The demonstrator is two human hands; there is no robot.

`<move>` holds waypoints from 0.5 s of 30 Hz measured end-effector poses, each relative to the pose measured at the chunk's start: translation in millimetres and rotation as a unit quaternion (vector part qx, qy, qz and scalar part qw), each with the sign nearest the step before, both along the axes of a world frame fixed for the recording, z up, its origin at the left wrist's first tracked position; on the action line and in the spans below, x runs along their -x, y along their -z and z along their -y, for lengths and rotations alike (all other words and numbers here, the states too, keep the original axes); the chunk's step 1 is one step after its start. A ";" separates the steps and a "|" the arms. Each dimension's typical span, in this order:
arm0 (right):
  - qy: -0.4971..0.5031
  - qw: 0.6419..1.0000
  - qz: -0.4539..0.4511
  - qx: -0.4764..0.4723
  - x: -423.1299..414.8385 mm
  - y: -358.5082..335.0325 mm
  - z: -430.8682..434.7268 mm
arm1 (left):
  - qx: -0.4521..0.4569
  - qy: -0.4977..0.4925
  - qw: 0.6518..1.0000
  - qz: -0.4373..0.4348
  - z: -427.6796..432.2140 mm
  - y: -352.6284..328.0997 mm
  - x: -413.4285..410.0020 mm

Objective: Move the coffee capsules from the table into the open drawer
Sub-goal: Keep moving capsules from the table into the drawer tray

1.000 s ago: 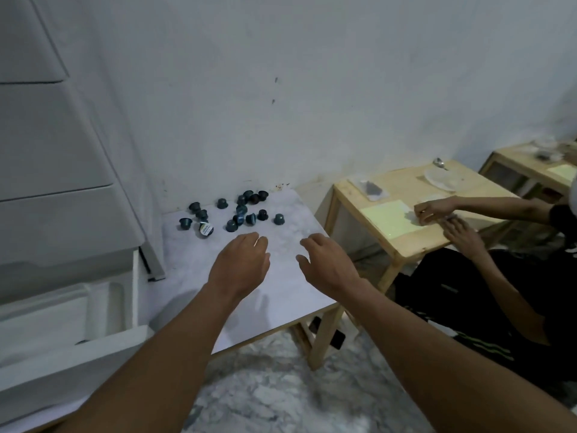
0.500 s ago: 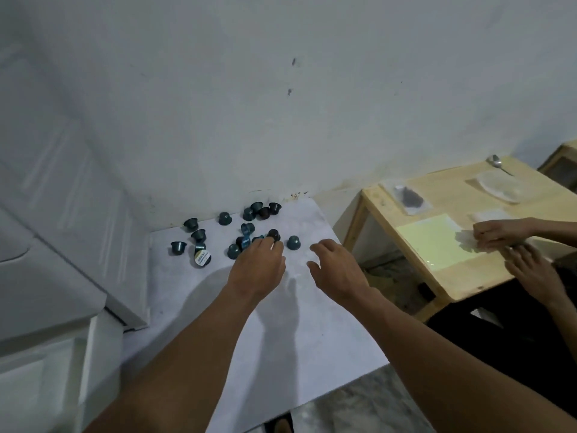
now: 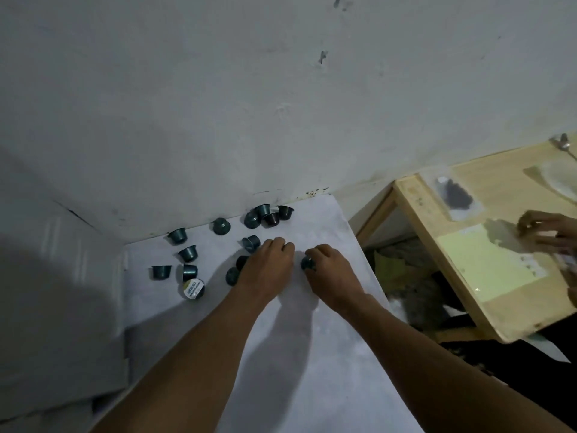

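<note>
Several dark teal coffee capsules lie scattered at the far end of the white table, near the wall. One capsule lies on its side and shows a labelled lid. My left hand is down among them, fingers curled round a capsule that the knuckles hide; two more capsules touch its left side. My right hand pinches a single capsule between thumb and fingers on the tabletop. The open drawer is out of view.
A white drawer unit stands blurred against the table's left edge. To the right is a wooden table with a yellow sheet, a small bag and a spoon. Another person's hands work there.
Both hands moved forward to the capsules and closed, the right one onto the rightmost capsule. The camera tilted up and forward, so the open drawer left the view.
</note>
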State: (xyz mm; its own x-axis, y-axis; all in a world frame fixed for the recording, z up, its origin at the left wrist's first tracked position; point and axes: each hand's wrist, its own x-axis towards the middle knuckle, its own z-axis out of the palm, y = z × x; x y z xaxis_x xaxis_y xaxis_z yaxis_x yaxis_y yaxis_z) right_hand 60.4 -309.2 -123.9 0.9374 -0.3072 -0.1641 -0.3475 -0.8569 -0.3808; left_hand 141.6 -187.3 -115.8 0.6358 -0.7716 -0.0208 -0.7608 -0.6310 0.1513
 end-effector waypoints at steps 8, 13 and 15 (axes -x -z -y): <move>-0.024 0.999 -0.037 -0.011 -15.5 19.0 9.4 | -0.048 0.027 0.998 -0.043 12.1 21.6 -20.9; -0.022 0.999 -0.031 -0.006 -16.4 20.6 10.3 | -0.042 0.021 0.998 -0.046 13.2 19.1 -20.1; -0.029 0.999 -0.025 0.000 -14.8 16.0 10.5 | -0.031 0.013 0.999 -0.040 11.3 13.5 -16.8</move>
State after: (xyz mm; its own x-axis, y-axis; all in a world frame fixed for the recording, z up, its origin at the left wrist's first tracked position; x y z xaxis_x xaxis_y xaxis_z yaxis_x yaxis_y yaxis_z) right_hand 75.1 -319.7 -139.9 0.9441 -0.2530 -0.2116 -0.3163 -0.8762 -0.3636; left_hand 158.3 -198.6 -129.3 0.6105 -0.7829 -0.1198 -0.7636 -0.6220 0.1732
